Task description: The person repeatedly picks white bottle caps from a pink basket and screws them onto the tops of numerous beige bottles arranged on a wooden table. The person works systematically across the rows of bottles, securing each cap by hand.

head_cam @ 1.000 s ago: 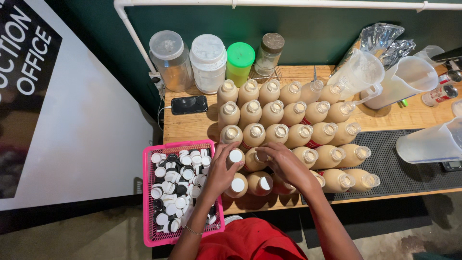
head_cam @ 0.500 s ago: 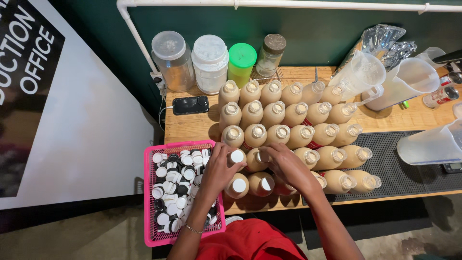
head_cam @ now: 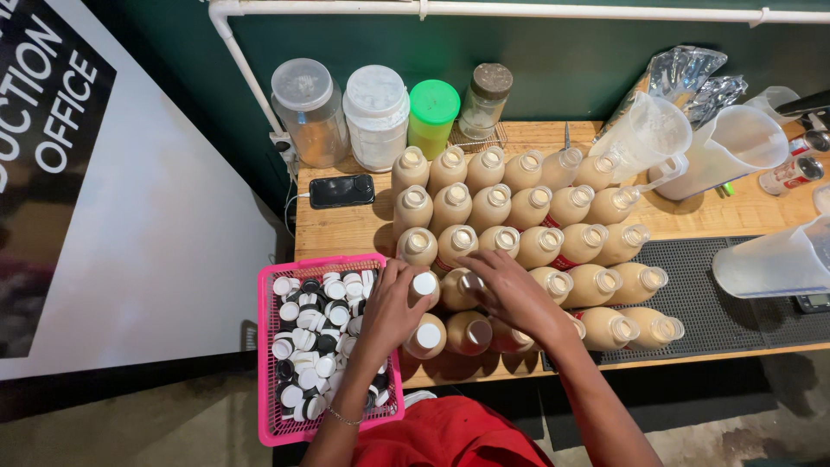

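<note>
- The small bottles of beige drink [head_cam: 519, 246] stand packed in tight slanting rows on the wooden desk [head_cam: 346, 233], shoulder against shoulder; that keeps them upright and lets one hand move from neck to neck without a long reach.
- The pink basket of white and black caps [head_cam: 324, 346] sits at the desk's front left corner, just beside the nearest bottles, so caps lie directly under the left hand.
- Two bottles at the front already wear white caps [head_cam: 425, 284]; the rows behind are open at the neck, so capping appears to run from the near corner outward.
- The left hand [head_cam: 389, 307] lies palm down across the basket's right rim, its fingers curled loosely around the upper capped bottle, steadying it.
- The right hand [head_cam: 510, 290] reaches in from the right, wrist bent, its fingers pinched together over the neck of the neighbouring bottle [head_cam: 467, 285]; I cannot tell whether a cap sits under the fingertips.
- Both forearms come up from the bottom edge, converging on the same front-left cluster.
- Tall lidded jars [head_cam: 376, 117], a dark phone [head_cam: 341, 190] and clear measuring jugs [head_cam: 726, 151] stand at the back and right, well apart from the hands.
</note>
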